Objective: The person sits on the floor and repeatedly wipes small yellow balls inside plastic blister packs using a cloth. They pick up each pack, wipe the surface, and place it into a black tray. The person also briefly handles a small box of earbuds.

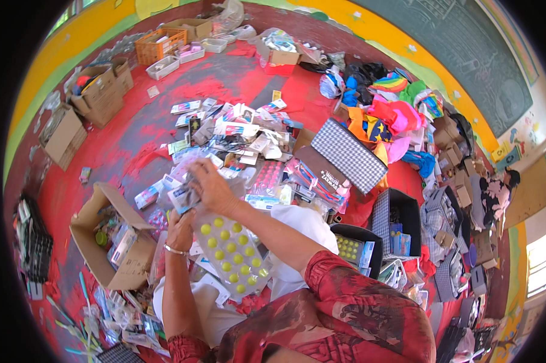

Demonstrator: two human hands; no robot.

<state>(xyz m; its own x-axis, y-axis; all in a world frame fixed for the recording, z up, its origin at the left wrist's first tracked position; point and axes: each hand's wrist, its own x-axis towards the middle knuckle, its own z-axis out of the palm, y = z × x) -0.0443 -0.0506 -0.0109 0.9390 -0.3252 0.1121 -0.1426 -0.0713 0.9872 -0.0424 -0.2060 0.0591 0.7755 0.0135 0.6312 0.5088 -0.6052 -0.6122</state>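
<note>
My left hand (181, 228), with a bangle at the wrist, closes on the lower end of a small clear plastic packet (182, 198) with a blue-and-white label. Bent over the upper side of that packet is my right hand (209, 184), fingers curled; what lies under its fingertips is hidden. Below the right forearm a clear plastic sheet with rows of yellow round pieces (229, 253) rests by my lap, its top edge close to the left hand. Beyond both hands spreads a heap of small boxes and packets (242, 130), with a pink-dotted pack (267, 176) nearest.
An open cardboard box (117, 242) stands at the left. Right of me are a houndstooth-patterned box (349, 155) and a dark bin (379, 242) holding another yellow-dotted sheet. Bright cloths (394, 115) pile up at far right. Cartons and an orange crate (160, 43) line the far wall.
</note>
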